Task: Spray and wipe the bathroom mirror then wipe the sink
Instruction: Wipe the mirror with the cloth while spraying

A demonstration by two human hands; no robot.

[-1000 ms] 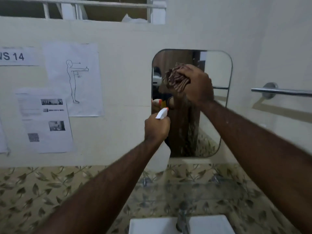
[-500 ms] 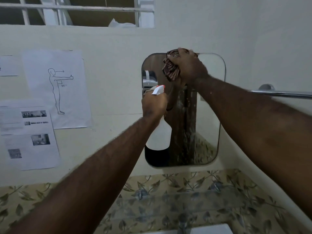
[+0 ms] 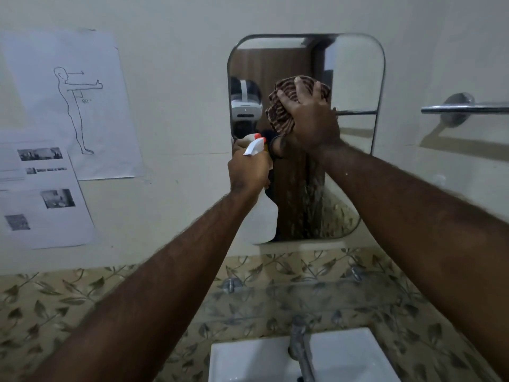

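Bottom centre: white ceramic sink (image 3: 358, 354), square-edged, with a dull metal tap (image 3: 301, 351) rising from its back rim. Above it a clear glass shelf (image 3: 275, 301) on metal pegs, in front of a band of leaf-pattern tile.

My left hand (image 3: 248, 172), mid-frame, is wrapped around the neck of a white plastic spray bottle (image 3: 261, 216); its red-tipped nozzle points at the glass.

My right hand (image 3: 311, 117) is clamped on a bunched brown striped cloth (image 3: 281, 111) and presses it against the mirror (image 3: 352, 78), upper centre. The mirror is a rounded-corner rectangle with a thin dark edge, streaky in its lower part.

Right edge: chrome towel bar (image 3: 465, 108).

Left wall: paper sheets; the diagram sheet (image 3: 68, 106) shows an outline figure with one arm out, marked "90°". Other print is too small to read.
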